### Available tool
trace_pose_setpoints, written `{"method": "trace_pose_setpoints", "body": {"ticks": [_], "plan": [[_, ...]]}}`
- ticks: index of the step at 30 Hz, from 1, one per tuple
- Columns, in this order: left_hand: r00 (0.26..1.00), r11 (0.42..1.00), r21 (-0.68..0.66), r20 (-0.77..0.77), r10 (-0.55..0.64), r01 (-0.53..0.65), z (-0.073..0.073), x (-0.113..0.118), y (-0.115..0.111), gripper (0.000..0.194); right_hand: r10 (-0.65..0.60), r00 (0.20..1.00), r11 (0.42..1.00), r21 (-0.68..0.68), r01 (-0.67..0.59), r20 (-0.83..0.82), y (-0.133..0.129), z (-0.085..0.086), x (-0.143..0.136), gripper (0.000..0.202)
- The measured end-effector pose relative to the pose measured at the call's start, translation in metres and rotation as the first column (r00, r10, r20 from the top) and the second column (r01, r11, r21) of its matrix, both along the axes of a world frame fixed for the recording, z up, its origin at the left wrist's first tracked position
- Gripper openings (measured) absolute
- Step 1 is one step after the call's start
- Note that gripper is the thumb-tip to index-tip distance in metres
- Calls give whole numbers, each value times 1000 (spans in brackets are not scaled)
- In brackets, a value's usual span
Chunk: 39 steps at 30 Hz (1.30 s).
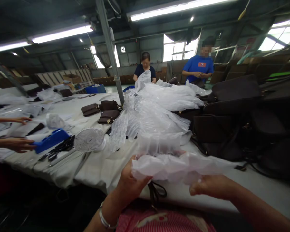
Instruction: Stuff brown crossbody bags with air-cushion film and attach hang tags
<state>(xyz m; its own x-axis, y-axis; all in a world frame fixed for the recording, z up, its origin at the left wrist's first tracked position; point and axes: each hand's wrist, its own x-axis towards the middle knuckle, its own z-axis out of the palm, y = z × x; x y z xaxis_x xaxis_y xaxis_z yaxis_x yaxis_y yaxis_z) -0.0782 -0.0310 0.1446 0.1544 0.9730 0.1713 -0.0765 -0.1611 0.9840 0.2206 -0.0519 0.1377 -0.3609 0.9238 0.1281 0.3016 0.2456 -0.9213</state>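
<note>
Between my two hands, close to the table's front edge, is a strip of white air-cushion packing [169,166] with puffed pockets. My left hand [132,177] grips its left end, thumb in front and fingers behind. Lower right, my right hand [207,187] has its thumb pressed against the strip's underside; its other fingers are mostly hidden behind the plastic. A dark strap [156,191] hangs below the strip, and what it belongs to cannot be seen. Just beyond lies a large heap of similar air-cushion packing [159,109].
Dark brown bags [232,125] are piled on the right. Small brown bags [108,116], a white fan [89,139], a blue tray [52,140] and scissors [53,156] lie to the left. A co-worker's hands [19,145] reach in there. A metal post [111,48] rises mid-table; two people stand beyond.
</note>
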Motion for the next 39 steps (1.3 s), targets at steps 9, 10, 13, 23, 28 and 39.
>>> {"method": "trace_pose_setpoints", "body": {"ticks": [9, 10, 13, 23, 28, 39], "plan": [[973, 994, 39, -210, -92, 102, -30, -4, -18, 32, -31, 989, 994, -107, 15, -143, -5, 6, -18, 62], [979, 993, 1, -166, -117, 118, -32, -4, -17, 34, 6, 987, 993, -116, -25, -159, -2, 10, -18, 61], [982, 982, -41, -47, -186, 184, -28, -4, -11, 40, 81, 971, 984, -134, -113, -226, 6, 25, -20, 65], [977, 973, 98, -60, -204, 209, -32, -9, -11, 56, 29, 989, 989, -137, -49, -142, -8, 28, -23, 85], [946, 940, 129, -121, -302, 316, -31, -17, -8, 56, -159, 987, 986, 62, 157, 22, -26, 14, -25, 41], [941, 966, 228, -282, 187, -123, 15, -7, 24, 28, -223, 972, 953, 228, 200, 77, 1, 40, -22, 66]]}}
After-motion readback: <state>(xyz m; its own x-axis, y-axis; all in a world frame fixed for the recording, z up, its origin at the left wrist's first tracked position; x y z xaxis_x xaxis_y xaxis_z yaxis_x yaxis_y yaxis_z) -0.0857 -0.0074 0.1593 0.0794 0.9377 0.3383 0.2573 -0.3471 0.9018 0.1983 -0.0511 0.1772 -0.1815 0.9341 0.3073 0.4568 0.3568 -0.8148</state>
